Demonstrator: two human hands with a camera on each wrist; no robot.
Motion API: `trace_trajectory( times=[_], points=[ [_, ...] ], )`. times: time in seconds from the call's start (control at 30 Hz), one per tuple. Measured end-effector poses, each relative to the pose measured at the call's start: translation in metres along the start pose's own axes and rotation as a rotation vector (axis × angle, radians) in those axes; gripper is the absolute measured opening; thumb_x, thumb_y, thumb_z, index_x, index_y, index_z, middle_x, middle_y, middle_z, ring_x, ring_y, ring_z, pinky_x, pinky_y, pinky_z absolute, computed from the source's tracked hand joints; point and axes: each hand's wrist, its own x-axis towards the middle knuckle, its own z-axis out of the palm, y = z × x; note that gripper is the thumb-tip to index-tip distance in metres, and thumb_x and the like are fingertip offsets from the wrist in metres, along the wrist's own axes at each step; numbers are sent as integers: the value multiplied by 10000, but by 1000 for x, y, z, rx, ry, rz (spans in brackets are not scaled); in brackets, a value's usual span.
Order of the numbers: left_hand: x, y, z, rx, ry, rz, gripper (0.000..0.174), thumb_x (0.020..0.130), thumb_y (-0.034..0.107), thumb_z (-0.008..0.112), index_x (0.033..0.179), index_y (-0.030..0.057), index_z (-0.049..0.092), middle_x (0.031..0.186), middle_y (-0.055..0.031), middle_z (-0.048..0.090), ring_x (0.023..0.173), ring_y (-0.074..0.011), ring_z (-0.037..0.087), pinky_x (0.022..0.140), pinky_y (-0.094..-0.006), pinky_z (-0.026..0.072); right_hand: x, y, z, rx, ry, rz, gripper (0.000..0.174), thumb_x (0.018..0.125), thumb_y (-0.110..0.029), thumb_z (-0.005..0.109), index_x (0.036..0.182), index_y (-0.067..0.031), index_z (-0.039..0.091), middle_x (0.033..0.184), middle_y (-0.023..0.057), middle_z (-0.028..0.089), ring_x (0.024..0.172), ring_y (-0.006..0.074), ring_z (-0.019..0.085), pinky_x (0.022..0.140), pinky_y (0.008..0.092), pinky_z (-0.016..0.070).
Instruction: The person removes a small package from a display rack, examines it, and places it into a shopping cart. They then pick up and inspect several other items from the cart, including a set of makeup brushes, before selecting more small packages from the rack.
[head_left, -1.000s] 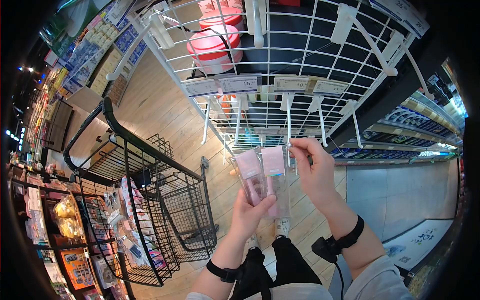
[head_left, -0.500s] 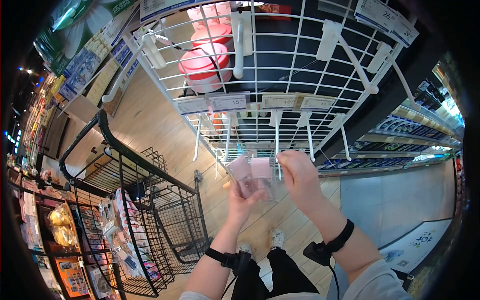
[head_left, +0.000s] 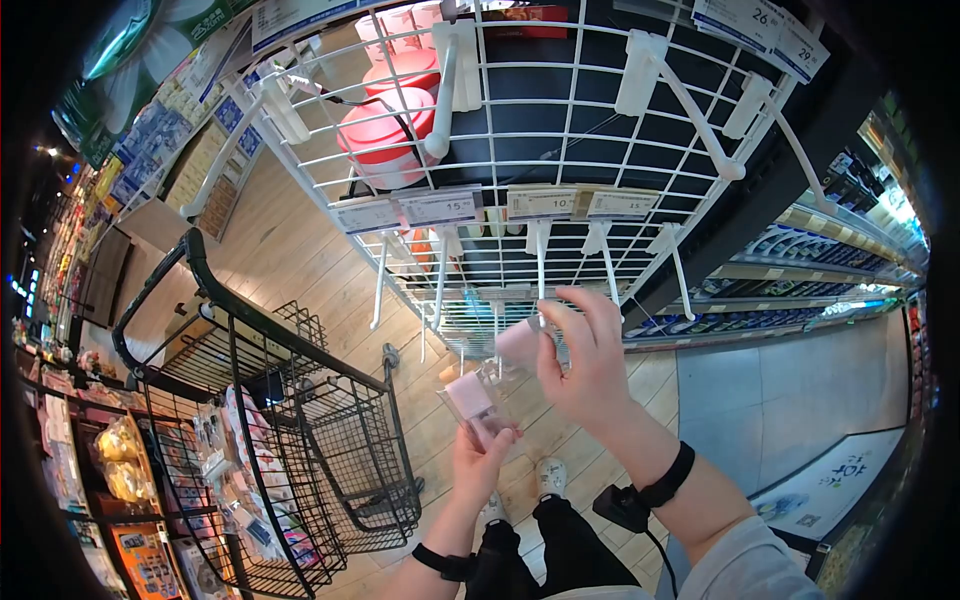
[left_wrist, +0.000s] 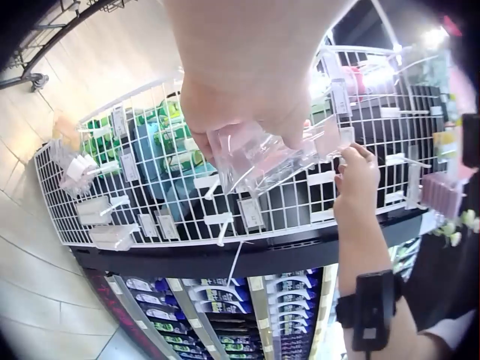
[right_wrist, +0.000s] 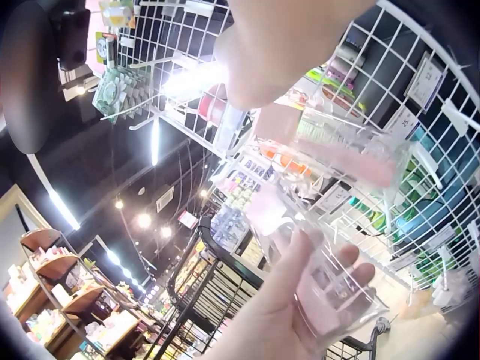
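Observation:
In the head view my left hand (head_left: pixel 475 460) holds a clear plastic packet (head_left: pixel 468 395) with a pink card and a pink item inside. The right wrist view shows the thumb across the front of this packet (right_wrist: pixel 322 300). My right hand (head_left: pixel 588 350) is up at the end of a white display hook (head_left: pixel 541 260), pinching the top of a second pink-carded packet (head_left: pixel 517 342). In the right wrist view that second packet (right_wrist: pixel 345 159) hangs below the hand, a long pink item inside; the fingertips are hidden there.
A white wire grid rack (head_left: pixel 500 160) with hooks and price tags (head_left: pixel 440 207) stands in front. On the left is a black shopping cart (head_left: pixel 300 350) with goods in it. Red-lidded tubs (head_left: pixel 385 125) sit behind the grid, and stocked shelves (head_left: pixel 770 280) are at right.
The two packets were side by side at the left hand; now they are apart. My left hand has moved down and left with one, and the other is tilted at the right hand.

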Motion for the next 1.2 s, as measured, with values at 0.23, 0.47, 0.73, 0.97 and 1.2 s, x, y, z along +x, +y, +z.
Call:
trace_trajectory(
  times=[0.23,0.47,0.73,0.97,1.2],
  points=[
    [3,39,23,-98,-87,42,321,903,109,479,1190,40,353,974,-138,574,906,-252,588,807,-375,465,-6,4,0,12,-91,-34,355,686,34,605,1025,-37,527,901,120,487,829,293,502,720,360,440],
    [-2,46,22,-105,-51,47,313,911,133,470,1186,47,347,976,-144,576,896,-255,590,807,-377,465,1,-1,3,2,-113,26,189,734,-28,616,900,-56,530,805,70,527,765,247,524,664,330,440],
    [-16,45,19,-142,-70,-9,362,899,185,503,1198,49,350,974,-146,576,889,-266,601,797,-386,475,10,-9,11,-132,-3,96,144,743,-71,625,860,-77,541,737,35,551,687,218,544,586,325,453],
    [-27,60,13,-287,-216,-130,330,910,166,468,1193,21,377,995,-159,590,901,-250,606,800,-369,485,8,-6,13,-195,11,91,215,727,-68,638,927,-83,562,755,41,553,669,224,557,566,307,454],
    [-37,70,10,-318,-268,-257,381,910,277,429,1170,2,390,959,-184,593,871,-277,614,790,-378,491,-6,-33,-33,434,-271,362,280,821,-38,542,1101,-39,537,845,51,574,635,129,535,538,229,433]
  ],
)
